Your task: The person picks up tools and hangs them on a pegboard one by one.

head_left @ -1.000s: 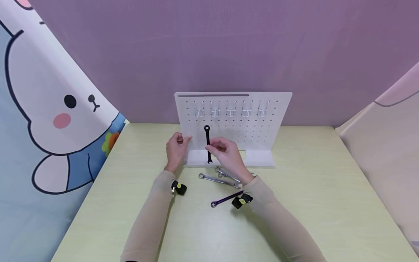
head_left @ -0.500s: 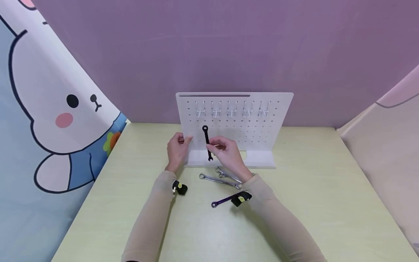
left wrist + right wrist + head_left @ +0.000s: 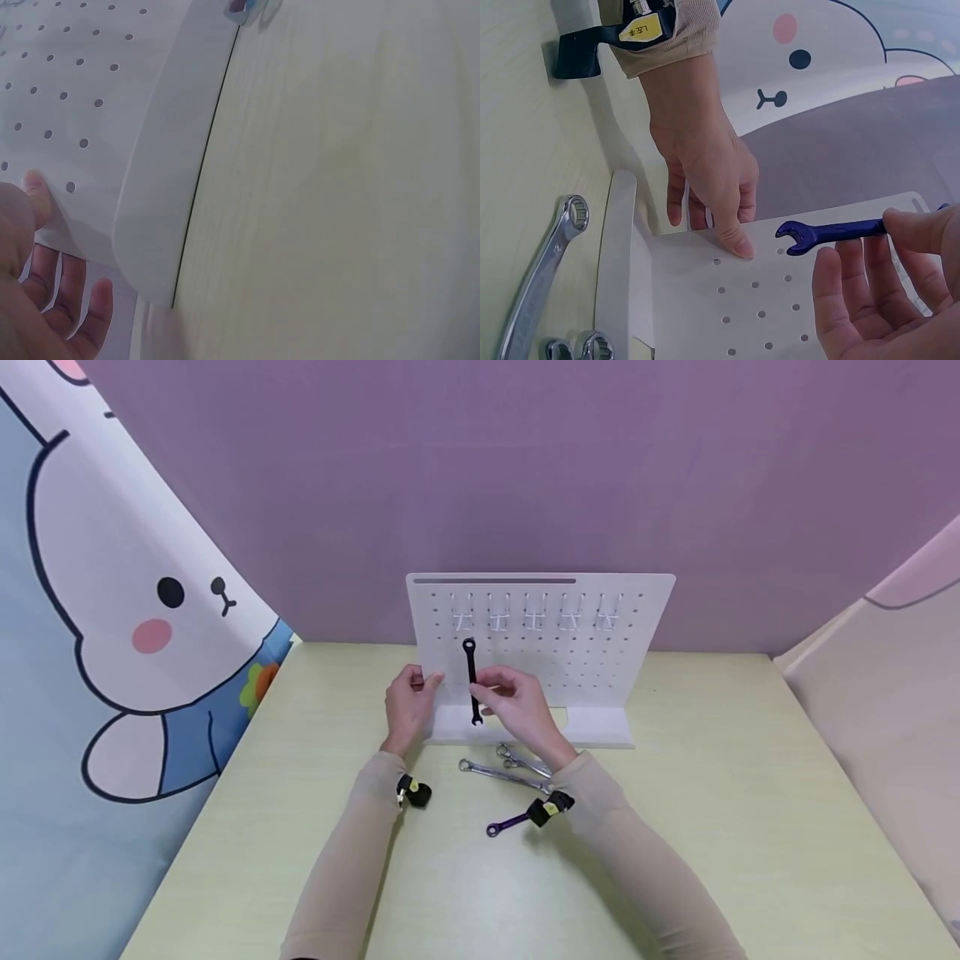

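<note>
1. Risk, as judged: the dark wrench (image 3: 472,668) could swivel or slip, being pinched mid-shaft by the right hand (image 3: 519,703)
2. A knock could shift the pegboard (image 3: 566,658); the left hand (image 3: 408,706) grips its left edge, thumb on the front
3. Wrench location: at the right hand's fingertips, near upright, ring end above, open end below

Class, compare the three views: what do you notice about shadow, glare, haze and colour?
Head: soft shadow beneath the right sleeve, pale sheen on the table; left wrist: hazy, low contrast, the pegboard greyish; right wrist: the held wrench looks blue, though nearly black in the head view.
</note>
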Available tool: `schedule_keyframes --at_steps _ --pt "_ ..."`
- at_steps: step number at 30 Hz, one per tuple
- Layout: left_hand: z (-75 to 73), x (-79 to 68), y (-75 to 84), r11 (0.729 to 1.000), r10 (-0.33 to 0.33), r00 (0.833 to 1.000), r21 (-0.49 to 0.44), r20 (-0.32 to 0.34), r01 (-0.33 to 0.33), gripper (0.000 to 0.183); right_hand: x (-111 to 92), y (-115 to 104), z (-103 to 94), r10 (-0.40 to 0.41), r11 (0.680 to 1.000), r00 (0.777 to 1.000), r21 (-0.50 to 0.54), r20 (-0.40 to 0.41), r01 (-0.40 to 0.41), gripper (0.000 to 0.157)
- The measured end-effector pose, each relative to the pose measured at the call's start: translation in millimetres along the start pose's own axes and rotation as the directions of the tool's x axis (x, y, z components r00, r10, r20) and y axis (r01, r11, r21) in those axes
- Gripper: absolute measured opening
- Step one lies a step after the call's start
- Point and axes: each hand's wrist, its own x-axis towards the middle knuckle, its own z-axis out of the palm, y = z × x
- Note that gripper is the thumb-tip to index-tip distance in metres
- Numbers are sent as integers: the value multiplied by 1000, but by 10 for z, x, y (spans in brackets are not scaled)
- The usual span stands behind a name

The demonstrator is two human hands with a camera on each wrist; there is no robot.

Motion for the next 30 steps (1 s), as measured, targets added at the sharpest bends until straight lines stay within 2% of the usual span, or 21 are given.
schedule_keyframes --at_steps 8,21,30 --pt "-9 -4 15 1000 20 1000 0 -2 -20 33 17 -15 1 13 1000 1000 16 11 -13 25" --pt "-3 -28 17 1000 -6 1000 -11 -7 6 31 81 -24 31 18 1000 1000 17 26 -19 25" --pt "-11 -19 11 1000 10 1000 -11 -7 -10 33 102 -41 47 39 999 999 22 24 -40 25"
